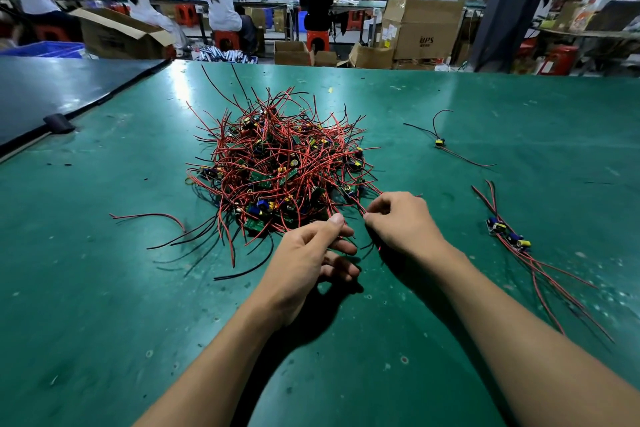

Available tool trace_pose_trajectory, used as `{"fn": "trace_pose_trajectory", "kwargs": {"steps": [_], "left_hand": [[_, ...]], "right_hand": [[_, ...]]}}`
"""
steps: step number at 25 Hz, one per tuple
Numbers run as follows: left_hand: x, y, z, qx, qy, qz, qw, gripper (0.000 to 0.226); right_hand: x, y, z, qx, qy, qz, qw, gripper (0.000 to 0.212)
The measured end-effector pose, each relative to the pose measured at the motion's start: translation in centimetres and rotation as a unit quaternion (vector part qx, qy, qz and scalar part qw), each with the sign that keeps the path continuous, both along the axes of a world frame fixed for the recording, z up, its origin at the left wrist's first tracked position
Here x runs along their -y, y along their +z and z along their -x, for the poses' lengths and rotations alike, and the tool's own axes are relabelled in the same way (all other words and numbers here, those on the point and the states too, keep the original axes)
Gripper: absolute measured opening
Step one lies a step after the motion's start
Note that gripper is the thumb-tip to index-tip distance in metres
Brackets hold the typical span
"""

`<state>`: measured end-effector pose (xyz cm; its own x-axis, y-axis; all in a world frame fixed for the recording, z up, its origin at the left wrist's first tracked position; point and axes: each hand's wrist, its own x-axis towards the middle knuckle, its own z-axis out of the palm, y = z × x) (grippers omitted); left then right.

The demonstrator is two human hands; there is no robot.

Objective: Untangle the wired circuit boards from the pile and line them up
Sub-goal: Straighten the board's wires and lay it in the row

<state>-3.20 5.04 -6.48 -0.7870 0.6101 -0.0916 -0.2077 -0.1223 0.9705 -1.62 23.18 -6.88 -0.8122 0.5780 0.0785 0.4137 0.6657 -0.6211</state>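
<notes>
A tangled pile of small green circuit boards with red and black wires (280, 166) lies in the middle of the green table (104, 288). My left hand (308, 253) pinches wires at the pile's near edge between thumb and fingers. My right hand (398, 218) pinches red wires that lead back into the pile's near right side. To the right, a few separated boards with long wires (509, 236) lie side by side. One more wired board (440, 142) lies alone farther back on the right.
A dark panel (52, 90) adjoins the table at the far left, with a black clip (59, 123) on its edge. Beyond the table stand cardboard boxes (422, 28), red stools and several seated workers at benches.
</notes>
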Motion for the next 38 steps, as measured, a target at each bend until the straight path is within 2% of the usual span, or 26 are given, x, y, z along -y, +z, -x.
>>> {"fn": "trace_pose_trajectory", "kwargs": {"steps": [3,6,7,9,12,14,17,19,22,26,28,30,32,34,38], "left_hand": [[-0.1,-0.1,0.0,-0.006,0.002,0.005,1.0,0.033],[-0.1,-0.2,0.2,0.002,0.0,0.006,1.0,0.03],[-0.1,-0.2,0.3,0.012,0.001,0.0,1.0,0.031],[-0.3,-0.3,0.4,0.027,0.005,-0.01,1.0,0.036],[-0.2,-0.4,0.7,0.043,-0.005,-0.02,0.999,0.038],[0.0,-0.5,1.0,0.057,-0.006,-0.022,0.998,0.028],[0.3,-0.4,1.1,0.077,-0.005,-0.019,0.997,0.019],[0.4,-0.2,1.1,0.089,-0.017,-0.023,0.996,0.027],[0.4,0.2,1.1,0.085,-0.031,-0.012,0.996,0.047],[0.4,0.0,1.3,0.104,-0.027,0.001,0.994,0.042],[0.6,0.1,1.3,0.108,-0.044,0.001,0.993,0.043],[0.9,0.3,1.3,0.103,-0.075,-0.003,0.992,0.046],[1.1,0.4,1.1,0.097,-0.111,-0.012,0.989,0.046],[1.3,0.5,1.0,0.097,-0.139,-0.02,0.985,0.048],[1.7,0.9,0.8,0.101,-0.173,-0.032,0.979,0.041]], "right_hand": [[-0.3,0.8,-1.1,-0.055,-0.027,0.111,0.992,0.013],[0.3,1.7,-2.8,-0.181,-0.022,0.307,0.934,0.01],[0.6,2.0,-3.5,-0.191,0.005,0.358,0.914,0.009],[1.0,2.5,-4.8,-0.143,0.099,0.408,0.896,0.009],[1.6,2.9,-5.9,-0.061,0.241,0.402,0.881,0.007],[2.0,2.6,-6.0,-0.052,0.271,0.403,0.873,0.008],[2.7,1.8,-5.6,-0.063,0.228,0.422,0.875,0.014],[2.9,1.2,-5.3,-0.093,0.178,0.451,0.87,0.016],[3.0,0.7,-5.2,-0.122,0.16,0.482,0.852,0.023],[3.2,0.7,-5.0,-0.138,0.098,0.503,0.848,0.017],[3.0,0.8,-5.0,-0.117,0.066,0.539,0.832,0.018],[2.9,1.0,-5.2,-0.084,0.067,0.587,0.802,0.022],[2.9,1.1,-5.3,-0.088,0.081,0.629,0.768,0.028],[3.1,1.0,-5.3,-0.121,0.092,0.627,0.764,0.032],[3.4,0.9,-5.4,-0.181,0.118,0.602,0.769,0.019]]}}
